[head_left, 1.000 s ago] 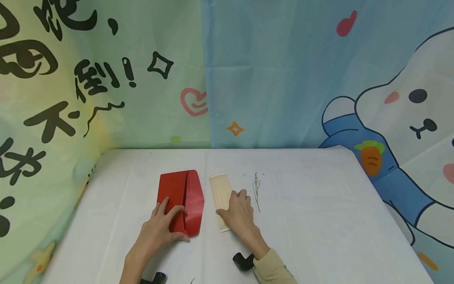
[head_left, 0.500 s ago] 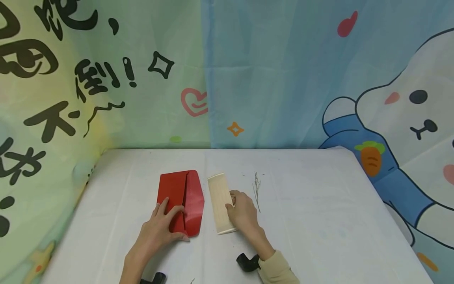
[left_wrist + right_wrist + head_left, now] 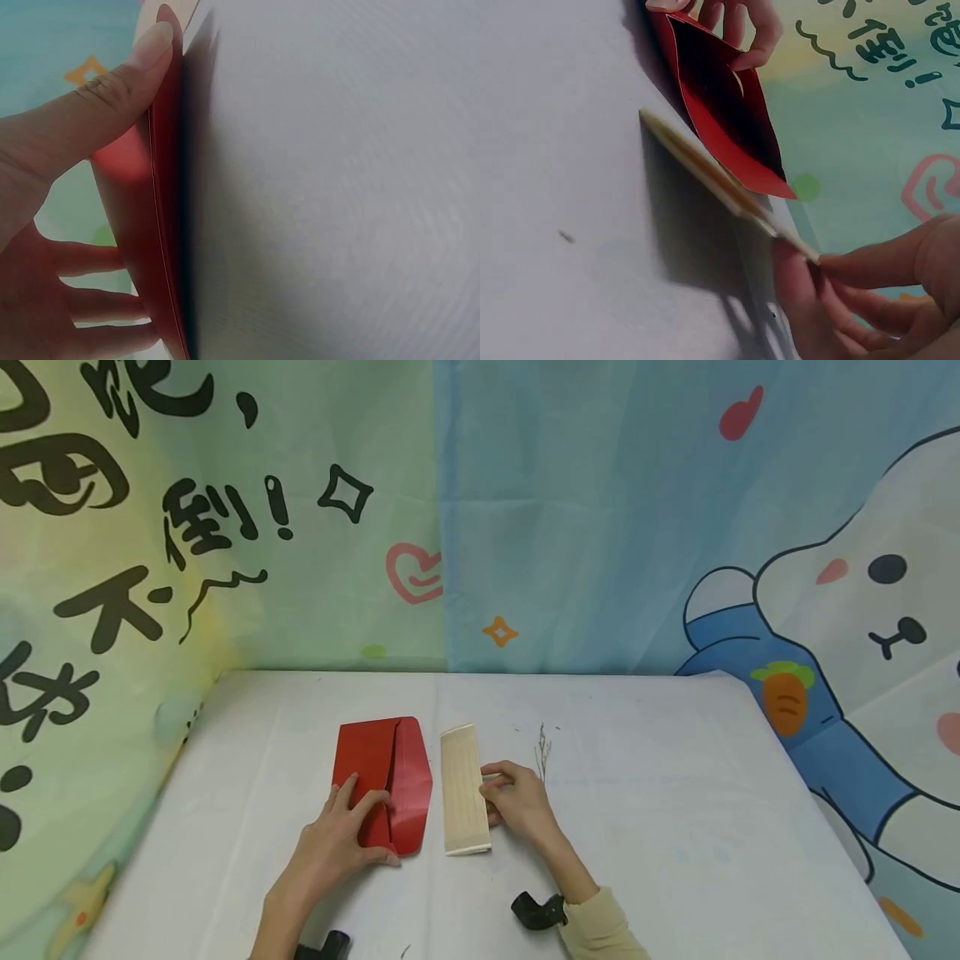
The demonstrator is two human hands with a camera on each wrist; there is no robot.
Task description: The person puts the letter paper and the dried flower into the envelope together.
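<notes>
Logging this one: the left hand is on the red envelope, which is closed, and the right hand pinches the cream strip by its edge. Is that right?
One thing is off: the red envelope isn't closed; it gapes open, as the right wrist view shows. The left hand is indeed on it, and the right hand pinches the cream strip by its edge.

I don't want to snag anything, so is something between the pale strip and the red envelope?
Nothing visible, only bare table, between strip and envelope. At the envelope's open side, though, the left hand touches the edge.
</notes>
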